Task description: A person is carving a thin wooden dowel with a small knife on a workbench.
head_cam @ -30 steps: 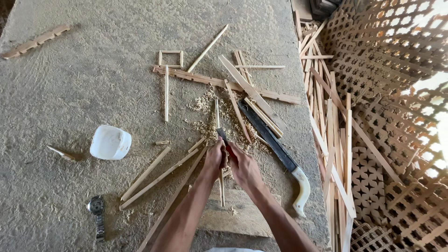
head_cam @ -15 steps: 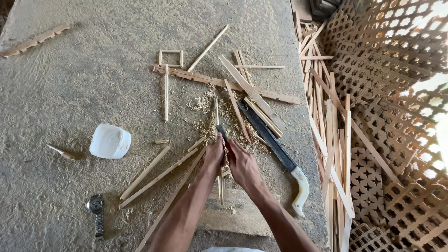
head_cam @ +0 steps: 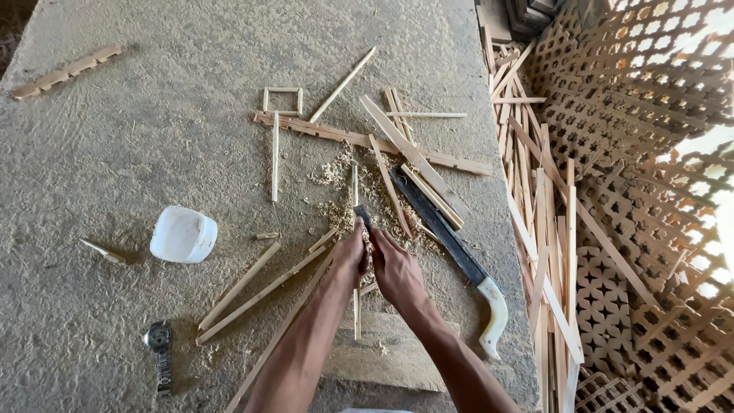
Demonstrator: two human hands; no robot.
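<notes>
Hands, left hand [head_cam: 350, 256] and right hand [head_cam: 394, 269], grip closed on a wooden strip [head_cam: 355, 252]; white tub [head_cam: 183, 235] contents unclear.

My workplace: rough grey concrete floor [head_cam: 130, 145] in daylight.
I sit low over it; its surface is gritty and bare on the far left. On my right stand stacked wooden lattice panels [head_cam: 642, 153], and bright sunlight glares through their openings near the right edge.

A white, squarish plastic container [head_cam: 183, 235] lies on the concrete slab [head_cam: 115, 153], toward its left edge.
</notes>
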